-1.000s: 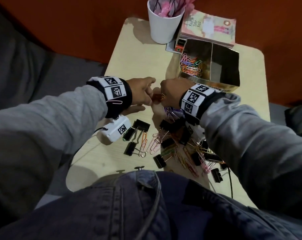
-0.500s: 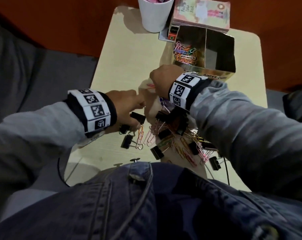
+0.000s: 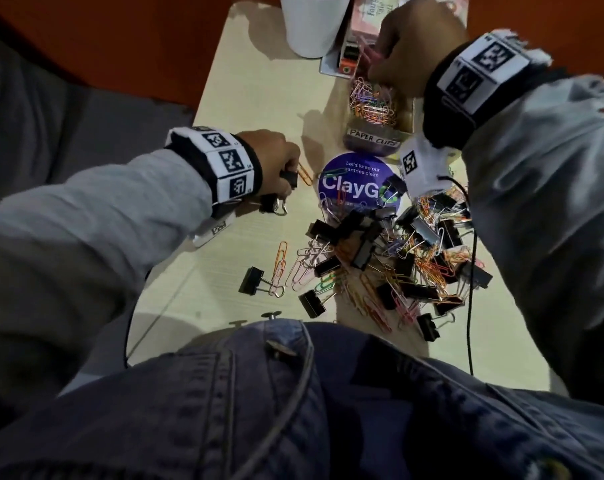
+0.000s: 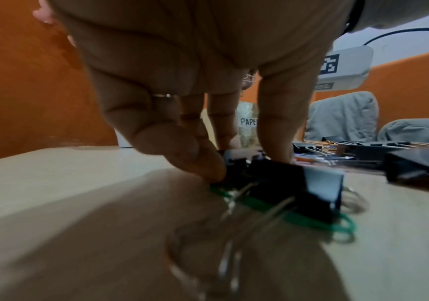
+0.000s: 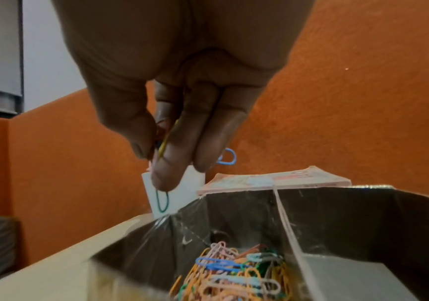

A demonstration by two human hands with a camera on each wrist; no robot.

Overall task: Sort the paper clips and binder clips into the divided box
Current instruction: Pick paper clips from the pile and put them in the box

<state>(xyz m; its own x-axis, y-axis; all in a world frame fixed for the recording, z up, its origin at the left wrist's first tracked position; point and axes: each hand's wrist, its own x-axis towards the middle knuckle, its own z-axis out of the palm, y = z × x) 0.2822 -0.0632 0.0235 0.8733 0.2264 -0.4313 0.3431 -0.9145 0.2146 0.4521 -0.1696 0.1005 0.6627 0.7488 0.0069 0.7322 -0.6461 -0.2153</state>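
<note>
My right hand (image 3: 376, 64) hovers over the divided box (image 3: 373, 142), above the compartment labelled PAPER CLIPS. It pinches a few paper clips (image 5: 162, 200) between thumb and fingers (image 5: 168, 163); a green loop hangs below and a blue one sticks out behind. Coloured paper clips (image 5: 233, 270) lie heaped in that compartment, left of the divider (image 5: 285, 224). My left hand (image 3: 286, 171) is down on the table, fingertips (image 4: 197, 160) pinching a black binder clip (image 4: 272, 179) that lies on a green paper clip (image 4: 311, 218). A mixed pile of clips (image 3: 397, 258) lies in front of me.
A round purple sticker (image 3: 356, 181) lies between the box and the pile. A white cup (image 3: 311, 22) and a pink book (image 3: 366, 15) stand behind the box. Loose binder clips (image 3: 252, 280) lie on the left. An orange wall backs the table.
My right hand rose from the table's middle to above the box, carrying paper clips. My left hand dropped away from it onto a binder clip at the left.
</note>
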